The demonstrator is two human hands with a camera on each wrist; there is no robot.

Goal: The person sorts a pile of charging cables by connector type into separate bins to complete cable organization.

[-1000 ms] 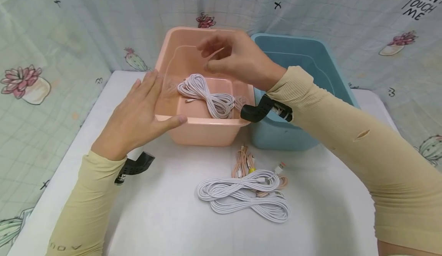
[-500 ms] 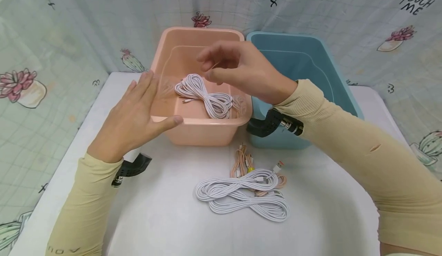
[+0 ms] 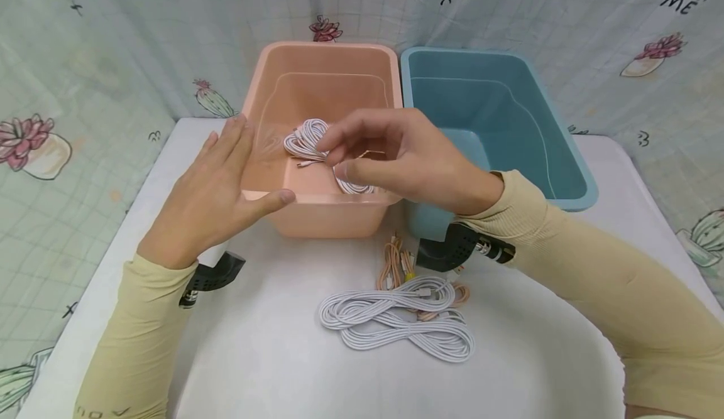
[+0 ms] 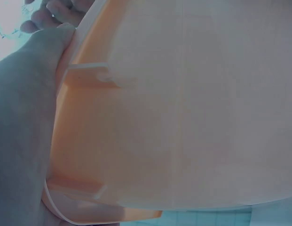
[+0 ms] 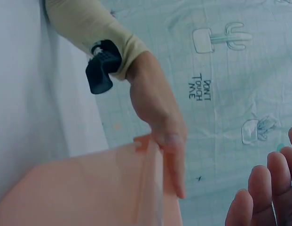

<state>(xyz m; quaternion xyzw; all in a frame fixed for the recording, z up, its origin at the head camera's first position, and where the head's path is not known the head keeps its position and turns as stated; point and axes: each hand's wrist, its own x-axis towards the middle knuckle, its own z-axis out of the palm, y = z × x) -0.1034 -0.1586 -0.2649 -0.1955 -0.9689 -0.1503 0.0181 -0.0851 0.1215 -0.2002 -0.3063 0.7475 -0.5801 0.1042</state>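
A peach plastic bin point(image 3: 319, 218) stands on the white table, with a bundled white cable point(image 3: 308, 141) lying on its floor. My left hand point(image 3: 209, 196) rests on the bin's front left corner, fingers straight along the left rim and thumb along the front rim. In the left wrist view that hand point(image 4: 28, 80) lies against the bin's outer wall point(image 4: 136, 136). My right hand point(image 3: 404, 155) hovers over the bin's right front part, fingers loosely bent and nothing held. It hides part of the cable. In the right wrist view its fingertips point(image 5: 261, 188) show apart from the rim.
A blue bin point(image 3: 498, 86) stands right beside the peach one. In front of both lie coiled white cables point(image 3: 396, 328) over several small beige cables point(image 3: 391, 265), one with a yellow band. A printed cloth point(image 3: 367, 4) hangs behind and at the sides.
My right hand has come down and toward me, from the back of the peach bin to near its front rim. My left hand keeps its place on the corner.
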